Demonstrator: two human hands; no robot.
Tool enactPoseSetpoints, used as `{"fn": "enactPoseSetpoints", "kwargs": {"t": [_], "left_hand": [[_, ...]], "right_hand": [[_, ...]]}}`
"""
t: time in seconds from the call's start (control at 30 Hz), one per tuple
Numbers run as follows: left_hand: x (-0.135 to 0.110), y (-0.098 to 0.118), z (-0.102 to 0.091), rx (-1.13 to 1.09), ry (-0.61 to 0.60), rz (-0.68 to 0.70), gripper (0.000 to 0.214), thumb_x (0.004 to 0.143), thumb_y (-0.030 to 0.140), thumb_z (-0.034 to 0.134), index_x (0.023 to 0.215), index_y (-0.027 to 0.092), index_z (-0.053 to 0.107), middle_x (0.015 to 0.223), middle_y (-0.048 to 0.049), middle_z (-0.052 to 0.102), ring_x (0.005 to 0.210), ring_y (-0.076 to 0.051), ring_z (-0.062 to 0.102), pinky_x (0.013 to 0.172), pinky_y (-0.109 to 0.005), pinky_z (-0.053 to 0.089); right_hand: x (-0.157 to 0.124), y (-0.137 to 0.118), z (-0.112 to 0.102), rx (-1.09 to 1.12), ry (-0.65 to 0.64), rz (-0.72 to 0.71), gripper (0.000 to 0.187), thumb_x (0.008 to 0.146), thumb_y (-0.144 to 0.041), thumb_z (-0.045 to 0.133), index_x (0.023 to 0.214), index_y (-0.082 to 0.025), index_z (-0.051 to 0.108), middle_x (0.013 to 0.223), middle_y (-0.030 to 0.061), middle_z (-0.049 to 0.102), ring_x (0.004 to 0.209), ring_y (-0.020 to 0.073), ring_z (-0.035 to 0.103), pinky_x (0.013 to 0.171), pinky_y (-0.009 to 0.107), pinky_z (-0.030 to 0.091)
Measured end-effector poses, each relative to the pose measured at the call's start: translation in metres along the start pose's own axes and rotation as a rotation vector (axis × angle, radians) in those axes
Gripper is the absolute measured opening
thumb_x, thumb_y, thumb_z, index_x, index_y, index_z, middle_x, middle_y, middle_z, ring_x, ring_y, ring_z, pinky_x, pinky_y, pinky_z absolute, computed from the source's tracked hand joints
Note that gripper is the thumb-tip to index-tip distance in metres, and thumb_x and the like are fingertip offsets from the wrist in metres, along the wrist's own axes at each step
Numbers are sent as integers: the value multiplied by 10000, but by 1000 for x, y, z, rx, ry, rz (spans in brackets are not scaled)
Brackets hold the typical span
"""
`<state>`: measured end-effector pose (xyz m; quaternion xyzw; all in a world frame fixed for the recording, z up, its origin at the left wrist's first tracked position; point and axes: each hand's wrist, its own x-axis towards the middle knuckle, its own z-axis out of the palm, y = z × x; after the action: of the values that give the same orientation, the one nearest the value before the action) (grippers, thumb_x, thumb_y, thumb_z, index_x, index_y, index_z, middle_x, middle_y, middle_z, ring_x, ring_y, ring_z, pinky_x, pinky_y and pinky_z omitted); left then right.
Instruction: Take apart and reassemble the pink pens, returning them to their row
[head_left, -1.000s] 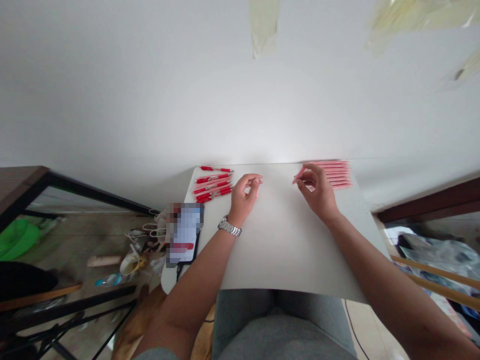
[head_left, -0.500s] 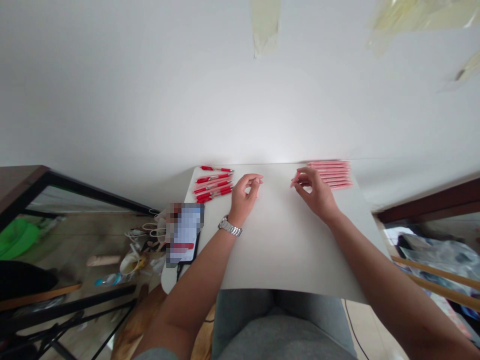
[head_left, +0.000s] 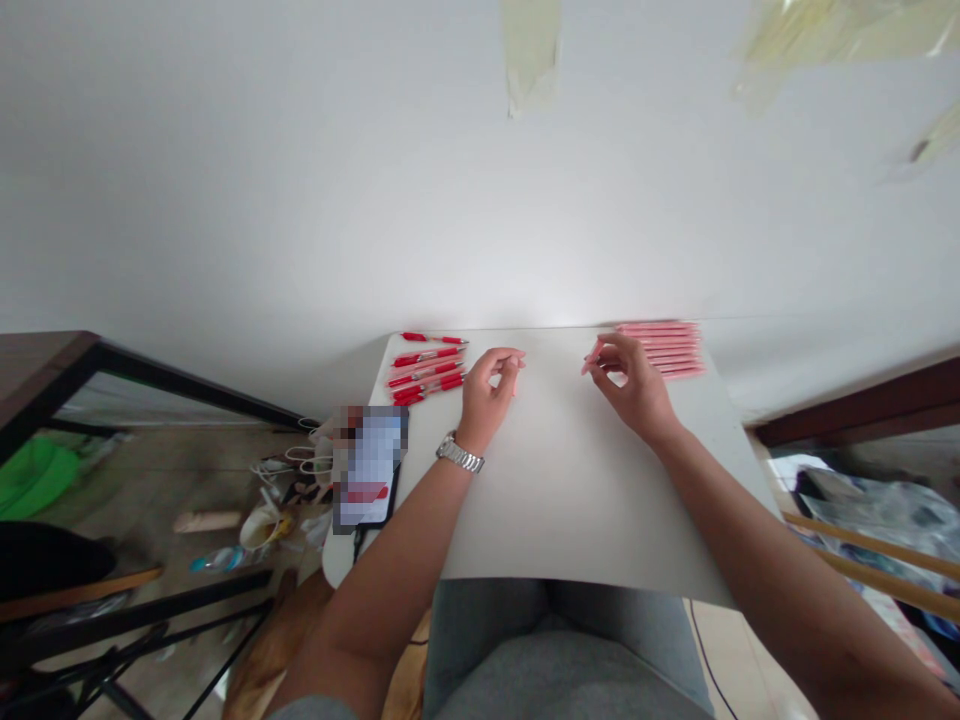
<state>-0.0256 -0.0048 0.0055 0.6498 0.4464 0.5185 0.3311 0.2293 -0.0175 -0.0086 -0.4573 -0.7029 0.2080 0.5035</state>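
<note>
Over the white table point(head_left: 555, 500), my left hand point(head_left: 489, 385) is closed, thumb against fingertips. A faint pink sliver shows below the thumb, too small to name. My right hand point(head_left: 634, 385) pinches a small pink stick-like piece point(head_left: 594, 355), slanted, its far part hidden by the fingers. Just beyond the right hand lies a row of slim pink stick-like items point(head_left: 675, 345), side by side. Left of my left hand lie several red pens point(head_left: 427, 378) with clear barrels, roughly parallel. The hands are apart.
A phone point(head_left: 375, 470) with a blurred screen and a cable lies at the table's left edge. The wall point(head_left: 480, 220) stands directly behind the table. A black-framed stand point(head_left: 90, 350) is at left; clutter covers the floor on both sides.
My right hand has turned slightly, and more of the pink piece shows between its fingers. My left hand looks unchanged.
</note>
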Motion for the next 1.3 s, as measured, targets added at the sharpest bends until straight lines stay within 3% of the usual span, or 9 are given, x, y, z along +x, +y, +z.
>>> {"fn": "enactPoseSetpoints", "kwargs": {"t": [0.2,0.43,0.67,0.9,1.3], "left_hand": [[1,4,-3,17,16,14,249,1052,423,542,1075,217,679,717,-2,677,710,-156,692,820,-317,574],[4,3,-8,133,120,19,232,1043,394,550,1043,211,693,1040,-68,761,941,-182,736,871,-315,579],[6,-6,-15,234,143,23,207,1049,341,522,1057,217,686,1076,-67,757,985,-190,719,909,-334,564],[7,-5,-16,417,107,73,124,1004,227,565,1050,224,680,1039,-53,738,922,-185,671,847,-324,527],[3,0,-17,730,-9,49,56,975,224,616,995,237,667,991,-53,672,904,-208,625,812,-332,479]], "right_hand": [[-1,2,1,7,31,21,484,976,-367,645,1430,-305,492,1096,54,704,926,201,736,857,402,636],[0,-3,0,-13,38,-9,570,963,-327,663,1495,-320,460,1077,43,686,892,192,713,818,379,630],[0,-4,1,-29,44,-12,541,955,-352,671,1459,-304,481,1038,39,698,864,192,703,789,378,633],[1,-5,1,-63,44,-17,506,954,-343,658,1434,-297,502,1007,31,707,834,182,707,763,361,627],[1,-11,-1,-112,35,-13,449,944,-325,654,1377,-282,545,1005,29,729,807,173,707,746,349,621]]}}
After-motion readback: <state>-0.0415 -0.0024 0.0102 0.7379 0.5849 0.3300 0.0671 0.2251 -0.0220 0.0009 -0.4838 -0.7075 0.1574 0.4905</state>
